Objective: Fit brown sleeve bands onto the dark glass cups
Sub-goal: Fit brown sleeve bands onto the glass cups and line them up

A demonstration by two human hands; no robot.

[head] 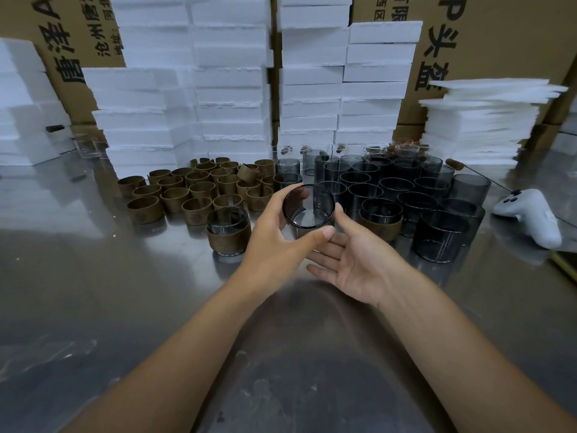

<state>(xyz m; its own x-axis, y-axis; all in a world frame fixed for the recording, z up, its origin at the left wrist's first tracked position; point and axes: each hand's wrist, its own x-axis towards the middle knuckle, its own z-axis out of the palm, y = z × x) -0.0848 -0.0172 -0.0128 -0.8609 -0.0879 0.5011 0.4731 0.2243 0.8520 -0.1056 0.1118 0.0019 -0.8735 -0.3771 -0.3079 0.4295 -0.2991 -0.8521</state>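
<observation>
Your left hand (274, 235) grips the bare dark glass cup (309, 207), thumb at its near rim, fingers curled round its far wall, right hand (352, 264) open beneath: rigid, probably slick and breakable, so clasp the wall firmly.

The table (93, 276) is a shiny metal surface with blurred reflections. In the middle left of the frame many brown sleeve bands (175, 195) stand on it, close together. To their right, dark glass cups (415, 195) stand upright in tight rows. One banded cup (229, 235) stands alone in front of the bands, and a second banded cup (381, 225) touches the front row of cups. Behind, clear glasses (374, 150) stand before high stacks of white foam blocks (231, 89). At the right edge lie a white controller (530, 217) and, further back, a pile of foam sheets (477, 126).
</observation>
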